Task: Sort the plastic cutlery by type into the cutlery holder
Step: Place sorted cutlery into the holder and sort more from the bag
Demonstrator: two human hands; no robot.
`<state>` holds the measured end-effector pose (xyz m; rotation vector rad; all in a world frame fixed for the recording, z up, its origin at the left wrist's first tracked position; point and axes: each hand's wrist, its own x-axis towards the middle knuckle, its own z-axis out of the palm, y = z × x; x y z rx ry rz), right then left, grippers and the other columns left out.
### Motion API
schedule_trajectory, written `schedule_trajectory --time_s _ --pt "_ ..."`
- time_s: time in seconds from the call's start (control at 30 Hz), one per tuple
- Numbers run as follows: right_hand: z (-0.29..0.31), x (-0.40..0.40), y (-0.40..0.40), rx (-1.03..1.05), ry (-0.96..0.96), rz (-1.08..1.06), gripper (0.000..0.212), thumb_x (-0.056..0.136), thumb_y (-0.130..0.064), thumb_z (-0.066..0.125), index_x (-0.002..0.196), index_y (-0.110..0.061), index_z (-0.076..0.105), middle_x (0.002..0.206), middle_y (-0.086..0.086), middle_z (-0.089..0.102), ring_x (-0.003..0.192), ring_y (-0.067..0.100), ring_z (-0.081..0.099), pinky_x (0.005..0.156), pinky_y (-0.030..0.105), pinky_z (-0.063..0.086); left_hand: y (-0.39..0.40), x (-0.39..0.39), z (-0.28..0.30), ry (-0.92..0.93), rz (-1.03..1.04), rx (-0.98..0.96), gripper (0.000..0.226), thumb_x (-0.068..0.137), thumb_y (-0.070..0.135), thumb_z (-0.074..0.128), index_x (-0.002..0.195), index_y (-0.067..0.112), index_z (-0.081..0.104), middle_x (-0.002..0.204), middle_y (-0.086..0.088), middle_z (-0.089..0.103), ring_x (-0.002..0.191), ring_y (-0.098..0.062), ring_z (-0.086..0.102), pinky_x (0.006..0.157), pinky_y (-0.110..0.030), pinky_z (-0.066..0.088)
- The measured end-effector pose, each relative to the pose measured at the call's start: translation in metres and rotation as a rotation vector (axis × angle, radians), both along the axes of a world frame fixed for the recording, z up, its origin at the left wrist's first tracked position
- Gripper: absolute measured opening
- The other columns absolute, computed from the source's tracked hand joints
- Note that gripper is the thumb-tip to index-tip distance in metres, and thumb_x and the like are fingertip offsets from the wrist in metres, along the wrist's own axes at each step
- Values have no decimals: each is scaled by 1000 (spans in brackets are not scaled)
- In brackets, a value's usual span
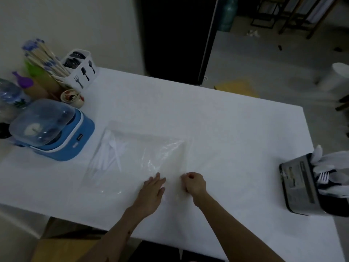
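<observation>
On the white counter (207,120) in front of us lies a clear plastic bag (139,157), and both our hands are at its near edge. Our left hand (152,191) lies flat on the plastic with its fingers straight, pressing the bag down. Our right hand (193,183) is just beside it, fingers curled; it seems to pinch the plastic at the bag's near corner, though the film is too clear for us to be sure of the grip.

Inside the bag, toward its left side, we see a loose bunch of white plastic cutlery (111,154); the pieces overlap and we cannot tell them apart by type.

At the counter's far left corner stands the white cutlery holder (83,72), with black pictures of a fork, a knife and a spoon on its front and dark items in its compartments. Beside it on the left is a bundle of wooden sticks with blue tips (45,57), and just in front of it a small patterned cup (72,98). Nearer along the left edge sits a blue appliance with a clear domed lid (54,133).

At the right edge of the counter, well apart from the bag, a dark box (300,186) holds more white cutlery, a fork (323,177) among it.
</observation>
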<state>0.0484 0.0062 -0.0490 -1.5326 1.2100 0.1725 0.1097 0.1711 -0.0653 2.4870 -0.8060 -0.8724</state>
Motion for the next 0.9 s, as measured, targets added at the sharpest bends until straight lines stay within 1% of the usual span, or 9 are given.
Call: schedule_trajectory --time_s 0.07,0.13,0.27,0.4,0.53,0.63,0.73,0.8,0.9 --pt "-2 -6 -11 -13 -18 -145 20 94 -20 54 88 -9 68 82 10 71 73 25 68 72 35 60 -4 0 0 -52 35 -103 42 102 26 36 144 21 39 158 3 20 146 -20 17 117 -28 11" --pt "-5 -18 -27 -15 -44 -297 16 93 -16 53 89 -8 67 80 12 71 69 27 70 72 40 62 -10 -2 -2 -124 12 -138 41 101 24 38 142 19 42 157 2 21 147 -20 11 116 -24 7" --pt "-5 -54 -69 -106 -66 -457 15 95 -15 53 90 -6 64 78 13 71 68 28 69 72 45 61 -27 -5 -7 -229 -16 -139 41 100 22 41 140 17 45 158 -2 16 148 -26 1 118 -32 3" --pt "-2 -94 -103 -280 17 -424 11 96 -18 52 98 -11 60 83 13 70 73 28 69 77 48 60 -40 2 -5 -411 210 -132 42 89 11 61 130 4 54 151 -22 31 142 -42 22 114 -48 21" --pt "3 -112 -117 -353 -11 -263 22 95 -14 51 116 -21 50 79 7 66 71 31 69 70 46 61 -50 20 11 -249 546 -53 50 95 15 52 137 -7 38 143 -30 38 133 -43 36 110 -45 28" --pt "4 -108 -119 -358 -18 -181 17 96 -25 55 113 -27 50 84 5 68 70 28 70 68 45 61 -60 27 18 -222 587 -45 46 93 20 56 128 -8 48 122 -31 54 115 -43 50 98 -44 37" --pt "2 -104 -123 -448 67 -186 10 95 -25 57 105 -22 55 87 4 68 74 26 68 71 41 59 -65 26 27 -231 656 -112 31 91 18 61 114 -4 63 111 -24 65 106 -38 59 89 -37 43" --pt "3 -106 -125 -454 105 -194 8 95 -21 58 102 -18 58 88 5 66 77 26 66 70 35 55 -69 17 39 -242 711 -243 20 87 14 66 102 1 70 101 -17 70 98 -31 65 82 -28 44" --pt "2 -111 -131 -404 126 -197 8 93 -19 61 100 -15 61 90 5 64 81 26 63 70 32 51 -79 -1 68 -327 660 -453 15 83 16 72 92 4 73 86 -10 70 80 -19 67 75 -14 44"
